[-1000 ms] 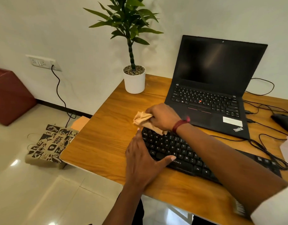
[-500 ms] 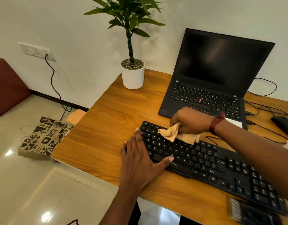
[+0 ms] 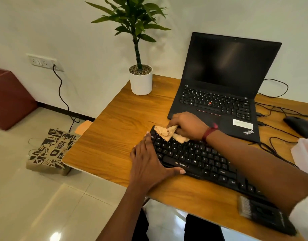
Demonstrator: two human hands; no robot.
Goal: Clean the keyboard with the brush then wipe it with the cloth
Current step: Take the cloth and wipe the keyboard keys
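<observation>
On the wooden tabletop (image 3: 115, 136), the black keyboard (image 3: 193, 155) lies slantwise in front of an open laptop (image 3: 228, 75) whose screen is dark. The right hand (image 3: 188, 125) grips a crumpled beige cloth (image 3: 169, 133) and presses it on the upper rows of keys, at the far left corner of the keyboard. Its fingers are curled round the cloth, so this hand is closed on it. The left hand (image 3: 148, 164) lies flat at the left end of the keyboard, with the fingers straight and together and the thumb stretched along the front edge. It holds nothing and seems only to keep the keyboard from sliding.

The brush (image 3: 261, 213) lies alone near the front edge of the tabletop, just beside the right end of the keyboard. It is somewhat blurred, and no hand touches it. From this one may judge that the brushing part is finished and the wiping part is in progress.

How much of the keyboard is already wiped cannot be told, because the keys look the same everywhere. With the cloth at the far left corner, the middle rows, the front edge and the right part, which is mostly hidden under the right forearm, may be left to wipe. After that, the cloth only needs to be put down.
</observation>
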